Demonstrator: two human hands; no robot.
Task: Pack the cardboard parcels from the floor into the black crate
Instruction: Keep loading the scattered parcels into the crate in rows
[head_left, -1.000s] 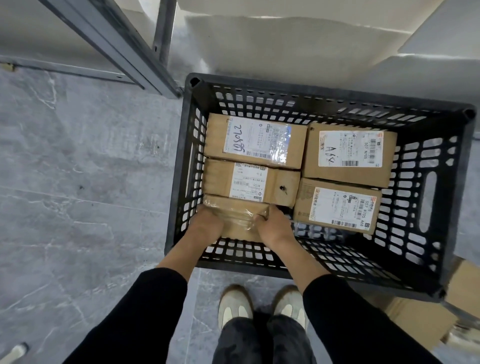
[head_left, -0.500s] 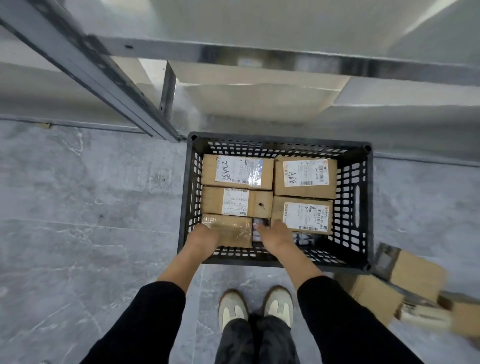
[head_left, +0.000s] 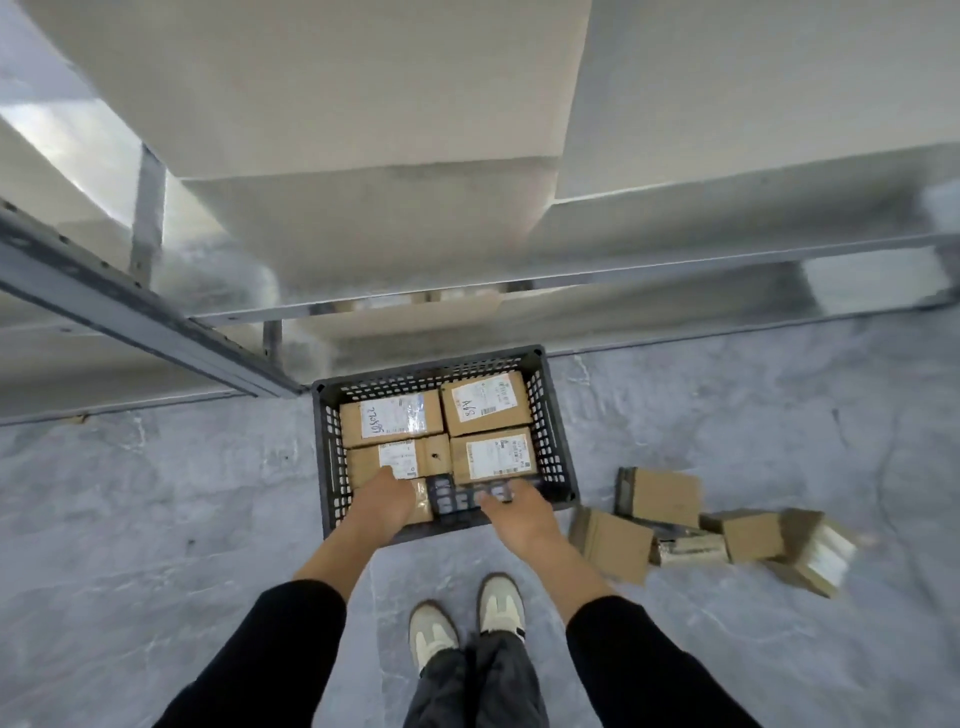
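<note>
A black crate (head_left: 551, 431) stands on the grey floor with several labelled cardboard parcels (head_left: 488, 410) packed inside. A small taped parcel (head_left: 422, 503) lies in its near left corner, mostly hidden under my left hand (head_left: 383, 503), which hovers over it with relaxed fingers and holds nothing. My right hand (head_left: 514, 512) is above the crate's near rim, fingers loose and empty. To the right of the crate, several more parcels (head_left: 657, 496) lie scattered on the floor.
A grey metal shelving rack (head_left: 114, 312) with pale large boxes (head_left: 363, 218) stands behind the crate. My two shoes (head_left: 434, 636) are on the floor just before the crate. Bare grey floor (head_left: 156, 519) spreads to the left.
Both hands let go of the small taped parcel in the crate's near left corner and lifted back. The view rose, so the crate looks smaller and the floor parcels appear.
</note>
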